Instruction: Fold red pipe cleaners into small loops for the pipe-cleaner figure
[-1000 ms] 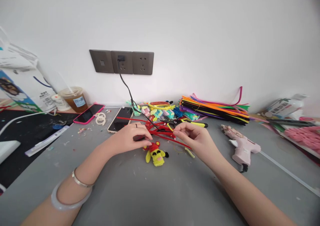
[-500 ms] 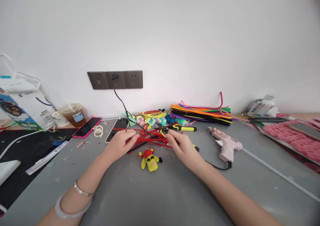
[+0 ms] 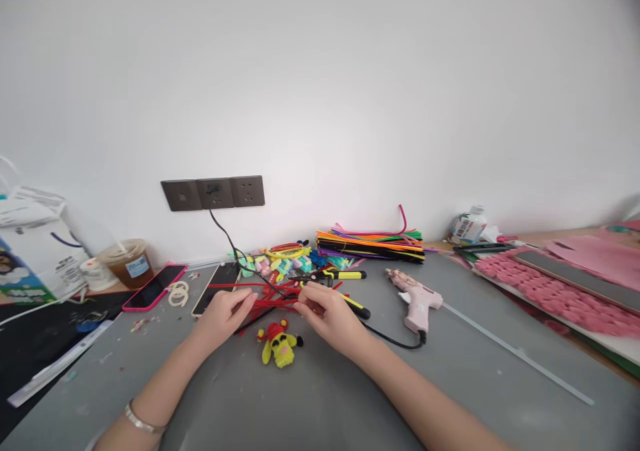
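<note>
My left hand is closed, thumb against the bent fingers, at the left side of a loose heap of red pipe cleaners. Across from it my right hand pinches too, its fingertips over the heap's right side. Whatever lies in either pinch is too small to make out. Just below and between the hands sits a small yellow pipe-cleaner figure with a red cap and dark eyes. Pliers with yellow and black handles lie behind my right hand, partly covered by it.
A pink glue gun with a long glue stick lies to the right. Bundled coloured pipe cleaners rest along the wall. At left are a pink-cased phone, another phone and a drink cup. A black cord runs from the socket.
The view has swung right and up, so everything appears farther left and lower. My hands have come slightly closer together. A yellow bit visible at my right fingertips earlier no longer shows there.
</note>
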`<move>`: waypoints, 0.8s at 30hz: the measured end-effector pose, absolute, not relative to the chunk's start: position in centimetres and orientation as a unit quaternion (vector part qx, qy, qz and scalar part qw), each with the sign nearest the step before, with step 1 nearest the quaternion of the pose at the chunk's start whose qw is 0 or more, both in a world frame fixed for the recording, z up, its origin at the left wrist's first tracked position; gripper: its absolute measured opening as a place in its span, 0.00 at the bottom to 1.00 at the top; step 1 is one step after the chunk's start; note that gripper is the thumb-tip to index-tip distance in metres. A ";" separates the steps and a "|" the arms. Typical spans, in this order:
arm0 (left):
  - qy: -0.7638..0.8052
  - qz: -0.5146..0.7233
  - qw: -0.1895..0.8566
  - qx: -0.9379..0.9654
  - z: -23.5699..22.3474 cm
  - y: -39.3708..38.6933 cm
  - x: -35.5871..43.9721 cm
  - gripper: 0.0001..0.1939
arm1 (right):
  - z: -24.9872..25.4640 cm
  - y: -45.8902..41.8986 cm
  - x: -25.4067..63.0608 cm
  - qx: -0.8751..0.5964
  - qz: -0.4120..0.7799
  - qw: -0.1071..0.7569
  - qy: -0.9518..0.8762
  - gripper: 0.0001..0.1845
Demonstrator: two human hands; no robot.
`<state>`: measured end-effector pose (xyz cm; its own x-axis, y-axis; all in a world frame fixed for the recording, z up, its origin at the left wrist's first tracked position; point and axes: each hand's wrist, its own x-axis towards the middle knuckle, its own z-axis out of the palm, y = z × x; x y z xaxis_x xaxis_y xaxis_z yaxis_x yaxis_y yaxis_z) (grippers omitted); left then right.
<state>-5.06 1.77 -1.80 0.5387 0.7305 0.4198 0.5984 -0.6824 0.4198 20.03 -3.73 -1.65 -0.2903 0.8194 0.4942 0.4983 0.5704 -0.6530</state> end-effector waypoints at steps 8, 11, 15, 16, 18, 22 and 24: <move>0.386 0.289 0.124 0.867 -2.4 2.1 -5.1 0.21 | -1.5 -3.9 20.0 -0.430 0.196 0.422 -0.774 0.14; 0.388 0.291 0.127 0.866 -2.4 2.1 -5.0 0.21 | -1.4 -4.0 19.9 -0.417 0.200 0.430 -0.775 0.13; 0.389 0.294 0.131 0.863 -2.3 2.1 -5.0 0.21 | -1.3 -3.9 19.8 -0.394 0.213 0.450 -0.773 0.13; 0.389 0.295 0.132 0.863 -2.3 2.1 -5.0 0.21 | -1.2 -3.9 19.8 -0.391 0.218 0.457 -0.769 0.13; 0.390 0.297 0.131 0.862 -2.3 2.1 -5.0 0.21 | -1.1 -3.7 19.9 -0.389 0.230 0.472 -0.757 0.13; 0.393 0.304 0.126 0.858 -2.1 2.0 -5.0 0.21 | -1.0 -3.2 20.2 -0.394 0.251 0.508 -0.724 0.14; 0.394 0.307 0.125 0.857 -1.9 1.9 -5.0 0.20 | -1.1 -3.0 20.2 -0.401 0.264 0.526 -0.702 0.15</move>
